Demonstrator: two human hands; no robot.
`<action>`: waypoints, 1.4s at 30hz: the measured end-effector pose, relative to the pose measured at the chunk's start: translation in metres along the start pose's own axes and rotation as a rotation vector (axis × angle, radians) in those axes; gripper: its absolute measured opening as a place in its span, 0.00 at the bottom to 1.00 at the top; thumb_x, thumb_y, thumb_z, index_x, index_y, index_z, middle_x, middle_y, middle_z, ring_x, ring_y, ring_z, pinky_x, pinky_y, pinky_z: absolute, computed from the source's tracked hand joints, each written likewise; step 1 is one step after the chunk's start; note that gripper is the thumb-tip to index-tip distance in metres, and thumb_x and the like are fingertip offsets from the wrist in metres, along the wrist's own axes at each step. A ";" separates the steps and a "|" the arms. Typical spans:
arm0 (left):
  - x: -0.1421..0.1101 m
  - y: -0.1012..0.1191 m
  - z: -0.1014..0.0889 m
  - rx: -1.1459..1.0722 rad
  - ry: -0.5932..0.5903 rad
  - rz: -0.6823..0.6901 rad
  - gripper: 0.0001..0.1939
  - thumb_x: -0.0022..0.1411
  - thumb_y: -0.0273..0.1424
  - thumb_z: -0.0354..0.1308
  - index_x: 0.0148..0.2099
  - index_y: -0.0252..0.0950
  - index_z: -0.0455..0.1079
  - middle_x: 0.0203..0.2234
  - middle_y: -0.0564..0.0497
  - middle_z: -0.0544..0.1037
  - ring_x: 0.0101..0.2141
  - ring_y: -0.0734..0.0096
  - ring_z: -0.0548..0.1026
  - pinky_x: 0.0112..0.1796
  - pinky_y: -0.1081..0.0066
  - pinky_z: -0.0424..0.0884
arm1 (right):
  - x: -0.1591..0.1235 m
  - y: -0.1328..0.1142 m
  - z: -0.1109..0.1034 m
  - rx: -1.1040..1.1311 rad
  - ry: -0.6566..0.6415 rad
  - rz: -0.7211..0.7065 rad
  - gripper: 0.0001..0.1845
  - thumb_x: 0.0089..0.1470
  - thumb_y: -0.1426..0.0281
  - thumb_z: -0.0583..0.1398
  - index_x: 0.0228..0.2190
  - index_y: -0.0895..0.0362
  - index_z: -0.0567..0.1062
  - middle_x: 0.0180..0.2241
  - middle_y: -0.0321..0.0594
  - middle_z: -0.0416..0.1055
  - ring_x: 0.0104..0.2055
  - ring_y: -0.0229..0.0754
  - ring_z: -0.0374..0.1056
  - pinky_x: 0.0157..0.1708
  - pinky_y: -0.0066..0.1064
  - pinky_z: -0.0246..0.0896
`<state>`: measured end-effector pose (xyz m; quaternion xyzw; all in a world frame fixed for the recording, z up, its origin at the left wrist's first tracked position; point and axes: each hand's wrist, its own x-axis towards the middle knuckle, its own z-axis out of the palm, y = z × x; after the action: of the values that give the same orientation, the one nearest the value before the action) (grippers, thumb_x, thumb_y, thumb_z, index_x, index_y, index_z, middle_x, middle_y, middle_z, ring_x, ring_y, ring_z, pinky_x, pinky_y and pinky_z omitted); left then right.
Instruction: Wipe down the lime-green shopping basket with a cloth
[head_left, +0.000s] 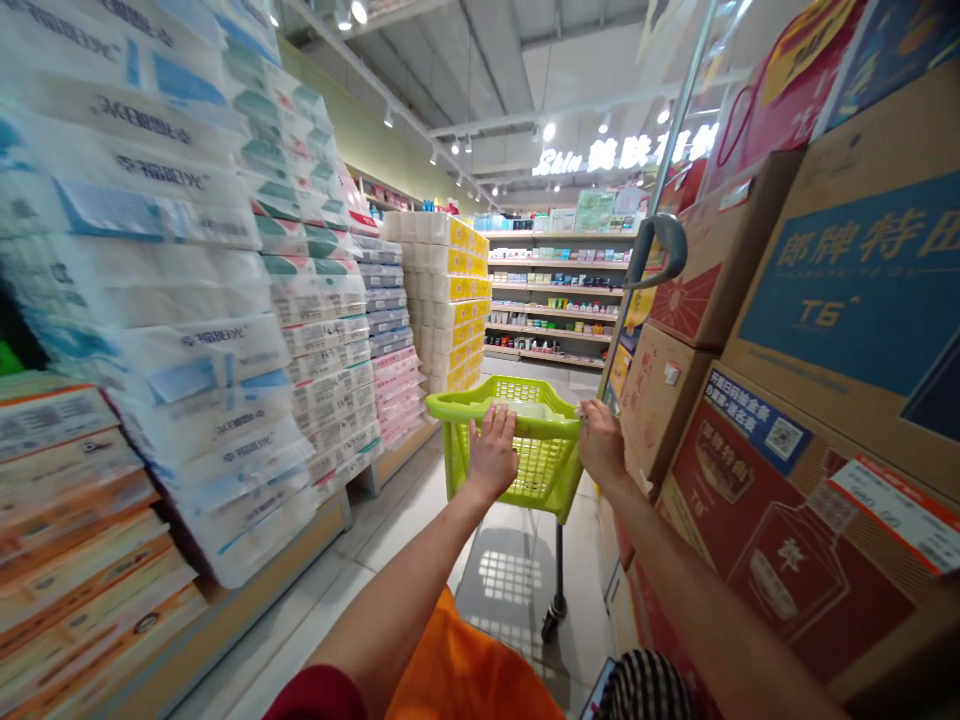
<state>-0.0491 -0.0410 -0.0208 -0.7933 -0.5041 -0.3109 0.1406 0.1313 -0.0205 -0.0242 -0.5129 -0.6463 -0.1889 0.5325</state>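
A lime-green shopping cart point(540, 470) with a perforated basket stands in front of me. My left hand point(493, 452) lies over its handle bar, fingers curled around the front. At the right end of the bar, my right hand point(601, 440) is closed around the corner of the rim. Just beyond that hand a slanted metal pole point(681, 120) rises, with a grey loop grip point(664, 250) on it; the pole's lower end is hidden. Something pale lies inside the basket, too little seen to name.
Tall stacks of wrapped tissue packs point(202, 300) line the left, with yellow-and-white packs point(450, 300) farther on. Cardboard cartons point(847, 260) are piled close on the right. Shelves of small goods point(559, 285) stand ahead. Tiled floor point(397, 520) runs between.
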 end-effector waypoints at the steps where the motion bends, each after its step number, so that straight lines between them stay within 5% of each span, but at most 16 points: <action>1: 0.001 0.001 -0.003 -0.029 0.014 -0.024 0.28 0.52 0.26 0.50 0.57 0.35 0.57 0.57 0.43 0.61 0.58 0.56 0.54 0.55 0.47 0.49 | 0.002 -0.003 0.002 0.007 -0.009 -0.013 0.19 0.52 0.76 0.45 0.43 0.61 0.69 0.43 0.51 0.68 0.49 0.48 0.61 0.49 0.48 0.56; 4: 0.012 0.007 -0.014 -0.172 0.082 -0.128 0.20 0.57 0.29 0.47 0.53 0.35 0.61 0.53 0.44 0.66 0.55 0.60 0.60 0.56 0.51 0.49 | 0.005 -0.028 0.017 0.103 -0.084 -0.074 0.22 0.49 0.75 0.49 0.47 0.59 0.66 0.46 0.49 0.67 0.51 0.47 0.60 0.50 0.44 0.56; 7: 0.028 0.020 -0.021 -0.353 0.063 -0.088 0.19 0.63 0.33 0.39 0.53 0.37 0.60 0.53 0.47 0.66 0.54 0.68 0.62 0.55 0.58 0.54 | 0.006 -0.044 0.025 0.330 -0.175 -0.016 0.27 0.51 0.72 0.47 0.55 0.57 0.56 0.48 0.46 0.66 0.51 0.44 0.62 0.49 0.41 0.58; 10: 0.041 0.037 -0.016 -0.370 -0.021 -0.019 0.19 0.64 0.37 0.36 0.51 0.40 0.62 0.52 0.49 0.68 0.53 0.67 0.63 0.55 0.52 0.51 | 0.005 -0.033 0.018 0.413 -0.153 0.086 0.27 0.54 0.71 0.44 0.56 0.54 0.52 0.47 0.44 0.67 0.47 0.42 0.65 0.46 0.39 0.60; 13: 0.045 0.041 -0.005 -0.264 0.007 0.037 0.16 0.62 0.39 0.43 0.48 0.41 0.64 0.49 0.49 0.70 0.51 0.64 0.65 0.56 0.46 0.44 | 0.001 -0.011 0.008 0.190 -0.114 0.069 0.24 0.53 0.72 0.45 0.51 0.58 0.62 0.42 0.46 0.71 0.44 0.45 0.66 0.46 0.40 0.58; 16: 0.037 0.013 -0.005 -0.210 0.101 0.031 0.13 0.61 0.35 0.47 0.47 0.41 0.64 0.47 0.50 0.72 0.49 0.66 0.67 0.57 0.47 0.41 | -0.007 0.000 0.004 -0.054 -0.164 -0.036 0.20 0.53 0.72 0.46 0.46 0.61 0.68 0.35 0.46 0.73 0.39 0.45 0.66 0.46 0.40 0.54; 20: 0.025 -0.042 -0.020 -0.104 0.227 -0.322 0.12 0.62 0.31 0.43 0.42 0.39 0.67 0.41 0.48 0.75 0.44 0.64 0.71 0.55 0.47 0.44 | -0.015 -0.007 0.005 -0.207 -0.130 -0.100 0.19 0.54 0.72 0.46 0.45 0.62 0.69 0.32 0.45 0.72 0.37 0.44 0.65 0.45 0.38 0.52; 22: 0.022 -0.046 -0.021 -0.088 0.261 -0.373 0.13 0.62 0.30 0.42 0.42 0.39 0.67 0.41 0.48 0.75 0.43 0.64 0.71 0.55 0.47 0.45 | -0.017 -0.013 0.006 -0.256 -0.114 -0.109 0.19 0.54 0.72 0.47 0.45 0.62 0.68 0.32 0.44 0.72 0.36 0.44 0.64 0.44 0.38 0.51; 28: 0.016 0.010 -0.001 -0.170 0.237 0.093 0.14 0.61 0.36 0.47 0.49 0.44 0.64 0.48 0.51 0.71 0.51 0.67 0.64 0.58 0.53 0.39 | -0.015 -0.018 0.001 -0.342 -0.130 -0.178 0.17 0.56 0.70 0.47 0.43 0.61 0.69 0.31 0.43 0.72 0.36 0.44 0.64 0.41 0.36 0.49; 30: 0.011 0.003 -0.004 -0.157 0.241 0.089 0.13 0.60 0.36 0.48 0.48 0.44 0.64 0.48 0.51 0.71 0.51 0.67 0.65 0.57 0.52 0.39 | -0.015 -0.016 0.000 -0.342 -0.114 -0.186 0.16 0.57 0.70 0.47 0.41 0.61 0.70 0.31 0.44 0.73 0.36 0.43 0.64 0.40 0.35 0.49; 34: 0.002 -0.043 -0.020 -0.094 0.326 -0.180 0.10 0.60 0.33 0.47 0.44 0.41 0.66 0.44 0.49 0.74 0.47 0.65 0.69 0.56 0.49 0.42 | -0.016 -0.016 0.002 -0.322 -0.074 -0.171 0.15 0.57 0.70 0.47 0.37 0.60 0.71 0.30 0.43 0.72 0.35 0.44 0.63 0.40 0.36 0.48; 36: 0.000 -0.046 -0.021 -0.083 0.353 -0.242 0.10 0.61 0.31 0.47 0.44 0.40 0.66 0.44 0.47 0.74 0.48 0.65 0.68 0.56 0.49 0.43 | -0.016 -0.021 0.003 -0.324 -0.065 -0.157 0.14 0.57 0.70 0.47 0.36 0.60 0.71 0.29 0.43 0.72 0.34 0.44 0.63 0.39 0.36 0.48; 42: 0.004 -0.013 -0.005 -0.110 0.276 0.086 0.11 0.61 0.31 0.47 0.45 0.43 0.64 0.49 0.52 0.71 0.51 0.68 0.65 0.57 0.52 0.39 | -0.012 -0.025 -0.001 -0.410 -0.069 -0.171 0.13 0.57 0.70 0.48 0.35 0.59 0.71 0.26 0.41 0.70 0.32 0.43 0.62 0.37 0.35 0.48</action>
<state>-0.0610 -0.0346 -0.0156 -0.7704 -0.4277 -0.4380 0.1783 0.1093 -0.0370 -0.0272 -0.5597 -0.6535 -0.3431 0.3768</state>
